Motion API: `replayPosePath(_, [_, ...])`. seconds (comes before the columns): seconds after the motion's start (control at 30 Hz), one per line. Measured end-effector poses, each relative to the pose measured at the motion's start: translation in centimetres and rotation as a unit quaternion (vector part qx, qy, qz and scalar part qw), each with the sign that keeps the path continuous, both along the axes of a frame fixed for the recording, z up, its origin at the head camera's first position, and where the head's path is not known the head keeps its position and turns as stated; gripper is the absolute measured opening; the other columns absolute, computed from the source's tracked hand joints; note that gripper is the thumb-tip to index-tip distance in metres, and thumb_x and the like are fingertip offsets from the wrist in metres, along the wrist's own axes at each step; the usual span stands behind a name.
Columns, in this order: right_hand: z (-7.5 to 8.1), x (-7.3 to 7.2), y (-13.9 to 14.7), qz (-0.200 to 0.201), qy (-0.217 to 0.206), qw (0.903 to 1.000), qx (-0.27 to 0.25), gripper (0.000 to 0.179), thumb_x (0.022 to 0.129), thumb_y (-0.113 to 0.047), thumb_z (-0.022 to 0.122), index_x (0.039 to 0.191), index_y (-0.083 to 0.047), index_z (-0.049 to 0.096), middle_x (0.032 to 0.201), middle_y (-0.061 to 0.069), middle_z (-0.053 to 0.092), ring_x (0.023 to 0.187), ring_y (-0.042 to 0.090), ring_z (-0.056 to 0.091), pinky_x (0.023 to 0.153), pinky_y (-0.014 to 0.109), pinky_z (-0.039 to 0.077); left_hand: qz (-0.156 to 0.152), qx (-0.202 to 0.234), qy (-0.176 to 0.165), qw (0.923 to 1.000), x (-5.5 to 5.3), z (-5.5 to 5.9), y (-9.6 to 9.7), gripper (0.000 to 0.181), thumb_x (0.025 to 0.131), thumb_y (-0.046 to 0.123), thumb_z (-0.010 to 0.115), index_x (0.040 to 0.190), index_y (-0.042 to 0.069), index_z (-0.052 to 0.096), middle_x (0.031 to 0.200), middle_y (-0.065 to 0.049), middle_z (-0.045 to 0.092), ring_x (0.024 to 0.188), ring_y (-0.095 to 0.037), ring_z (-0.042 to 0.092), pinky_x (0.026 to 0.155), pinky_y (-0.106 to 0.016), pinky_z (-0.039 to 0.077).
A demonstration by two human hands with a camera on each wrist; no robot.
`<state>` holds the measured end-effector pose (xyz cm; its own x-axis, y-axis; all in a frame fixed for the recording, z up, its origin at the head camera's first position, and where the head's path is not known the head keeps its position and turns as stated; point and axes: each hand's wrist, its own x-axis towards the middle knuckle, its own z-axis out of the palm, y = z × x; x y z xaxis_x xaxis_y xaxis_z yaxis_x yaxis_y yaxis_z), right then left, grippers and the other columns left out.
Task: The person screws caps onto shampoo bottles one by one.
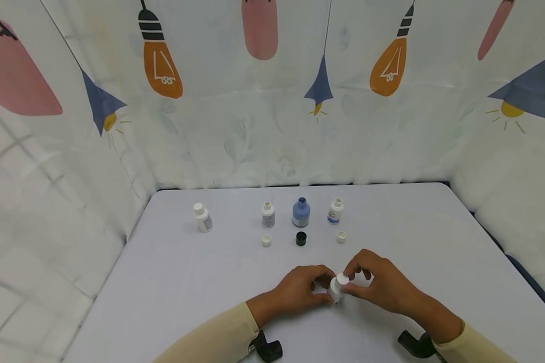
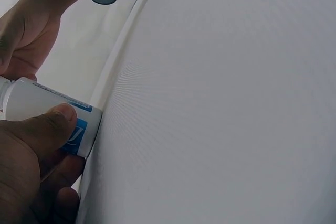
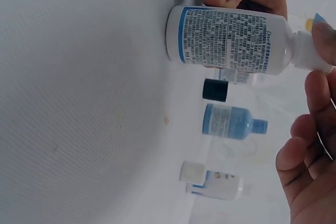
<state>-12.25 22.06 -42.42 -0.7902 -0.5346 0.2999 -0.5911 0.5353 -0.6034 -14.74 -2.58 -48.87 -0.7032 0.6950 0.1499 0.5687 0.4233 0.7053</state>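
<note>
A small white bottle (image 1: 334, 292) with a white cap (image 1: 343, 279) stands tilted near the front middle of the table. My left hand (image 1: 302, 287) grips its body between thumb and fingers. The right hand (image 1: 383, 283) pinches the cap, which sits on the bottle's neck. Dense printed text and a blue band cover the bottle (image 3: 228, 40) in the right wrist view. From the left wrist, the left thumb (image 2: 55, 124) lies over the blue part of the label.
Behind the hands stand an uncapped white bottle (image 1: 268, 216), an uncapped blue bottle (image 1: 301, 214) and another uncapped white bottle (image 1: 335, 212). A white cap (image 1: 266, 240), a black cap (image 1: 301, 238) and a second white cap (image 1: 341, 237) lie before them. A capped white bottle (image 1: 203, 219) stands farther left.
</note>
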Motion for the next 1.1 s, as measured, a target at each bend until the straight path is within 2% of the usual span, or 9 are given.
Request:
replayPosePath(0.17, [-0.09,-0.05,0.10,0.013,-0.005,0.9998,-0.011,0.044,0.081,-0.031,0.090,0.113,-0.030,0.060,0.108,-0.013,0.060,0.084,0.013,0.053,0.066,0.025,0.047,0.000,0.001,-0.001,1.0000,-0.03,0.03,-0.03,0.043,0.089,0.028,0.083,0.127,0.022,0.064,0.114,0.020,0.069,0.103,0.009,0.060,0.081,-0.016,0.049])
replayPosePath(0.27, [-0.06,-0.19,0.16,0.062,0.016,0.9977,-0.024,0.047,0.085,-0.018,0.087,0.126,-0.025,0.063,0.121,-0.007,0.064,0.095,0.013,0.057,0.067,0.026,0.050,-0.001,0.004,-0.001,1.0000,-0.06,0.04,-0.06,0.044,0.089,0.028,0.083,0.128,0.021,0.064,0.116,0.019,0.069,0.104,0.009,0.060,0.081,-0.016,0.049])
replayPosePath(0.37, [0.05,-0.31,0.17,0.095,0.029,0.9947,-0.027,0.045,0.088,-0.007,0.082,0.128,-0.021,0.067,0.123,-0.006,0.066,0.104,0.013,0.058,0.069,0.026,0.051,-0.002,0.009,-0.005,0.9999,-0.08,0.07,-0.13,0.044,0.089,0.027,0.082,0.129,0.021,0.064,0.117,0.018,0.068,0.104,0.008,0.061,0.081,-0.016,0.049])
replayPosePath(0.47, [0.18,-0.30,0.12,0.085,0.018,0.9961,-0.016,0.039,0.089,-0.008,0.081,0.123,-0.024,0.069,0.117,-0.012,0.066,0.101,0.012,0.058,0.069,0.026,0.051,-0.003,0.010,-0.007,0.9999,-0.07,0.12,-0.19,0.044,0.089,0.028,0.082,0.129,0.021,0.064,0.117,0.018,0.068,0.104,0.008,0.061,0.081,-0.017,0.049])
replayPosePath(0.63, [0.30,-0.15,-0.15,0.028,-0.012,0.9994,0.013,0.028,0.089,-0.029,0.083,0.112,-0.029,0.067,0.108,-0.016,0.064,0.090,0.015,0.059,0.068,0.026,0.049,-0.002,0.004,-0.002,1.0000,-0.04,0.16,-0.14,0.043,0.089,0.027,0.083,0.128,0.021,0.064,0.114,0.019,0.069,0.103,0.009,0.060,0.081,-0.016,0.049])
replayPosePath(0.7, [0.31,-0.09,-0.24,0.010,-0.024,0.9995,0.021,0.030,0.087,-0.038,0.083,0.110,-0.029,0.067,0.105,-0.017,0.062,0.088,0.015,0.059,0.069,0.028,0.049,-0.001,0.002,-0.001,1.0000,-0.03,0.15,-0.10,0.043,0.089,0.027,0.083,0.128,0.021,0.064,0.114,0.019,0.069,0.103,0.009,0.060,0.080,-0.016,0.048])
replayPosePath(0.8, [0.22,0.01,-0.16,-0.007,-0.032,0.9992,0.024,0.044,0.082,-0.046,0.085,0.117,-0.028,0.065,0.106,-0.018,0.060,0.089,0.017,0.057,0.070,0.029,0.049,-0.001,0.004,-0.002,1.0000,0.00,0.10,-0.08,0.042,0.089,0.026,0.083,0.127,0.022,0.065,0.113,0.019,0.069,0.103,0.009,0.060,0.080,-0.016,0.048])
replayPosePath(0.97, [-0.05,0.03,0.24,0.027,-0.009,0.9995,0.013,0.056,0.084,-0.034,0.087,0.133,-0.027,0.062,0.120,-0.015,0.060,0.095,0.014,0.056,0.071,0.028,0.050,-0.002,0.008,-0.005,1.0000,0.04,0.05,-0.06,0.042,0.089,0.027,0.083,0.126,0.023,0.065,0.114,0.020,0.069,0.103,0.009,0.060,0.079,-0.016,0.048])
replayPosePath(1.1, [0.04,-0.18,0.17,0.062,0.007,0.9980,0.009,0.040,0.090,-0.021,0.082,0.127,-0.026,0.068,0.119,-0.015,0.063,0.102,0.009,0.057,0.071,0.026,0.050,0.002,0.006,-0.011,0.9999,0.06,0.09,-0.08,0.043,0.089,0.027,0.083,0.127,0.022,0.065,0.115,0.020,0.068,0.103,0.009,0.060,0.080,-0.016,0.048])
